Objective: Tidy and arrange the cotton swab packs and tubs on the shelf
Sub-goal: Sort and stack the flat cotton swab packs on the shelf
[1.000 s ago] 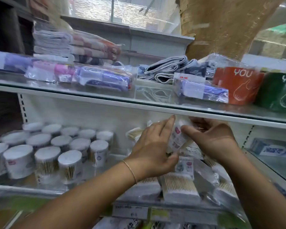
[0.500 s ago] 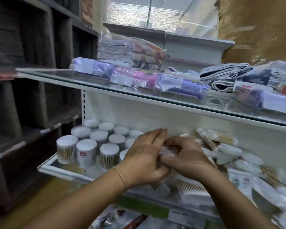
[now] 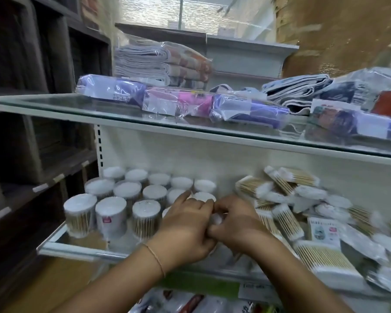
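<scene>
Several round cotton swab tubs [image 3: 113,216] with white lids stand in rows on the left of the lower glass shelf [image 3: 77,247]. Flat cotton swab packs [image 3: 287,219] lie in a loose heap on the right. My left hand [image 3: 185,227] and my right hand [image 3: 239,222] meet between the two groups, both curled round a small white swab pack [image 3: 217,219] that is mostly hidden by the fingers. A thin bracelet circles my left wrist.
The upper glass shelf [image 3: 54,102] just above holds plastic-wrapped packs [image 3: 178,105] and folded towels [image 3: 160,62]. Dark wooden shelving [image 3: 20,132] stands to the left. Price labels [image 3: 255,290] run along the lower shelf's front edge, with more packaged goods below.
The view has swung left and my hands have moved left with the pack, from the heap of packs to the edge of the tubs. Both hands have closed tighter together.
</scene>
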Demonstrator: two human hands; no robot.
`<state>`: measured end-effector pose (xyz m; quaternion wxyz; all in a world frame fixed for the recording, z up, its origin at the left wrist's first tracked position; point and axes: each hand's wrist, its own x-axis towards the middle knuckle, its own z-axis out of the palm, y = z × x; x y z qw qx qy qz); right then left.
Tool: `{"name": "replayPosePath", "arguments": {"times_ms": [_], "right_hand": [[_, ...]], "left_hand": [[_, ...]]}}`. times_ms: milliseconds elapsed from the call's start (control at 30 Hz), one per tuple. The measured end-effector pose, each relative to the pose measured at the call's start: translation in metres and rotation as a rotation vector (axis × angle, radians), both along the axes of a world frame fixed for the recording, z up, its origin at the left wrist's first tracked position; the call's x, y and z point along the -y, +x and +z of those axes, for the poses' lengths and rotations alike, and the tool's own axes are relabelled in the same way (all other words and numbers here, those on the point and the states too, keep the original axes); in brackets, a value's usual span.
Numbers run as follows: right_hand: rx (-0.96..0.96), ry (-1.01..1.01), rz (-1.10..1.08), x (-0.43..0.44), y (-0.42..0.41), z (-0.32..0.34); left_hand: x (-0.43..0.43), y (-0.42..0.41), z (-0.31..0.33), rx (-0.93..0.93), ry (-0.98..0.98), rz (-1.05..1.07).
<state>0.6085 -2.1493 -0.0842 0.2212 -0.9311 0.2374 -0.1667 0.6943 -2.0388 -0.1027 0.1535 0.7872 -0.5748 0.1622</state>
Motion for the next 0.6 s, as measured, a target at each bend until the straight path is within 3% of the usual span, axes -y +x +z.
{"name": "replayPosePath", "arguments": {"times_ms": [600], "right_hand": [[0.031,0.04,-0.093,-0.01,-0.005,-0.002]], "left_hand": [[0.017,-0.006,-0.008,0.099,0.068,0.079]]}}
